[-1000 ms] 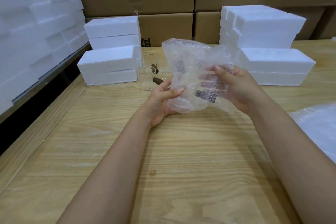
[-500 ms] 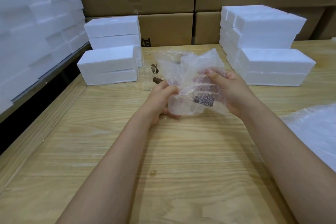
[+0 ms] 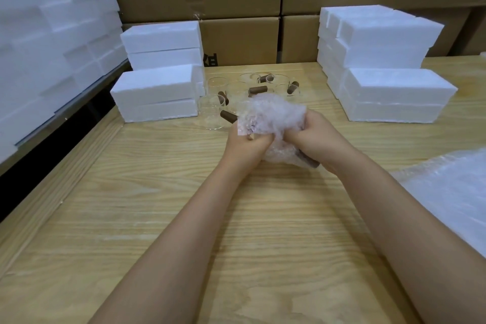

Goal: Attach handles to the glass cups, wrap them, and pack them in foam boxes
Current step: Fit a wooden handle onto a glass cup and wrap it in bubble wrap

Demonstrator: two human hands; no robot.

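Observation:
Both hands hold a crumpled bubble-wrap bundle (image 3: 273,116) just above the wooden table (image 3: 236,218). My left hand (image 3: 244,146) grips its left lower side; my right hand (image 3: 313,137) grips its right side. A brown handle (image 3: 309,160) pokes out under my right hand; the cup inside the wrap is hidden. Behind the bundle stand several clear glass cups (image 3: 211,113) with brown handles (image 3: 257,90). White foam boxes are stacked at the left (image 3: 155,92) and the right (image 3: 394,92).
Cardboard cartons (image 3: 236,2) line the back edge of the table. A tall wall of white foam (image 3: 47,42) fills the left side beyond the table edge. A sheet of bubble wrap (image 3: 452,192) lies at the right, next to my right forearm.
The bubble wrap was spread up like an open bag; now it is crumpled tight round the cup. Both hands have come down and closer together, and the cups behind are uncovered.

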